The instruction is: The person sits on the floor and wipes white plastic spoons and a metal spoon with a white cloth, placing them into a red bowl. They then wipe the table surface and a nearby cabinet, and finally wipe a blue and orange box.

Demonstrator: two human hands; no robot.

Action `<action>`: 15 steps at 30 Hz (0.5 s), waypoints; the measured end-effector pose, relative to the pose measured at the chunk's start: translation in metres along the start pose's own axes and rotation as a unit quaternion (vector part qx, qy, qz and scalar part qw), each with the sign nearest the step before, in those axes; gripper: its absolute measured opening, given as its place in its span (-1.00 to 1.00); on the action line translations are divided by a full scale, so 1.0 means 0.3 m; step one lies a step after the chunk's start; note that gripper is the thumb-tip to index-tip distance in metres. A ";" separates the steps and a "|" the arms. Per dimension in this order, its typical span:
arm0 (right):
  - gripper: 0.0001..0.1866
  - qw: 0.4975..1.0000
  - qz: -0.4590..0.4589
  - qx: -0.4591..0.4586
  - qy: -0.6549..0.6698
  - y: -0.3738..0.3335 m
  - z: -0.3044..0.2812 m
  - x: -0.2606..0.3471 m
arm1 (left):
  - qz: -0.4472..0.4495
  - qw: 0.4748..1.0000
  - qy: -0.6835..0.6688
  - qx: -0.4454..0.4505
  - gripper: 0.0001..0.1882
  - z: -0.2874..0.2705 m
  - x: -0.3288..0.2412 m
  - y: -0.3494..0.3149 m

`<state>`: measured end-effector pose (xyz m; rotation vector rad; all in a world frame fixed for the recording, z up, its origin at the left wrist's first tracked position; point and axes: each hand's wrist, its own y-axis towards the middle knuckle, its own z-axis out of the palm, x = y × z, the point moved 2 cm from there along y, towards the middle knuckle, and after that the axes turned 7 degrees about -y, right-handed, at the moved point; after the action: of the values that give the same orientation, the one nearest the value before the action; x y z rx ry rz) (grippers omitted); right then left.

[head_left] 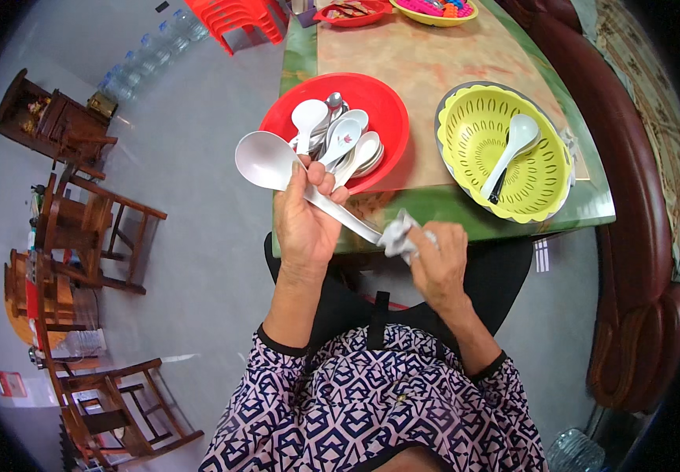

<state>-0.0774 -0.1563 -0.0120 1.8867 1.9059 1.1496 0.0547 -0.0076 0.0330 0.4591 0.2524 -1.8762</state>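
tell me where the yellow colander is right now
In the head view the yellow colander sits on the table at the right, beside the red bowl of spoons, with one white spoon lying inside it.

A living or dining room in a home. A marble-patterned bench (434, 55) with a green border stands beside a dark red upholstered sofa (631, 197). Wooden chairs (96, 228) and a carved wooden cabinet (53, 118) line a pale tiled floor (190, 259), with stacked red plastic stools (234, 20) and bottled water (147, 59) nearby.
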 end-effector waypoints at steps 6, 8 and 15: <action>-0.49 0.989 0.044 0.057 -0.128 0.065 0.075 -0.061 | -0.034 0.998 -0.024 -0.041 -0.84 -0.010 0.028 -0.012; -0.50 0.990 0.046 0.038 -0.131 0.078 0.034 -0.024 | -0.023 0.998 -0.016 -0.051 -0.83 -0.015 0.022 -0.012; -0.75 0.864 0.196 0.266 0.380 0.074 0.011 0.075 | -0.065 0.996 -0.049 -0.031 -0.82 0.022 0.094 -0.011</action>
<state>-0.0620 -0.1372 0.0083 2.4301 2.5090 1.8642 0.0421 -0.0332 0.0265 0.3137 0.2785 -2.0060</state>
